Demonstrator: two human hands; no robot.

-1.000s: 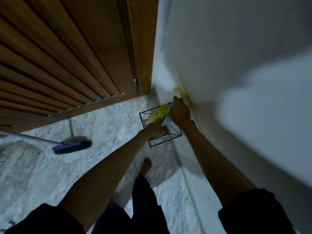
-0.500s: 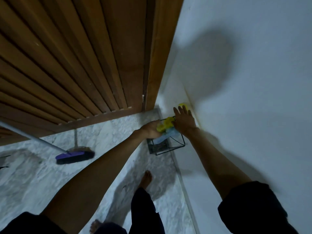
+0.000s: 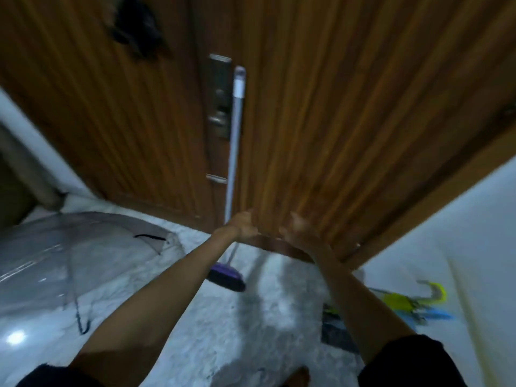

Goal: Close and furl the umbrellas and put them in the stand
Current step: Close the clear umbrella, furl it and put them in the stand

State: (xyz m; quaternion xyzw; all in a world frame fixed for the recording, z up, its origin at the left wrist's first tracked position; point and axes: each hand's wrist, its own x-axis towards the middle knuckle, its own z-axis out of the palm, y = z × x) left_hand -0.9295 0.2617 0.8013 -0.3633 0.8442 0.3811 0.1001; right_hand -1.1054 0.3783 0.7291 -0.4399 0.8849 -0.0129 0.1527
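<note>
Left hand (image 3: 243, 227) and right hand (image 3: 301, 233) hang empty, fingers (image 3: 295, 220) seemingly apart, before door edge (image 3: 279, 246).

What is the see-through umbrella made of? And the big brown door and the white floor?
The open umbrella looks like clear, glossy plastic: the floor shows through it and light glints on it. The door seems wooden: brown, with upright ribs and a slight sheen. The floor looks like polished marble or marble-look tile: white with grey veins and a bright reflection.

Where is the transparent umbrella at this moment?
The transparent umbrella lies open on the marble floor at the left of the head view, left of the purple broom.
</note>
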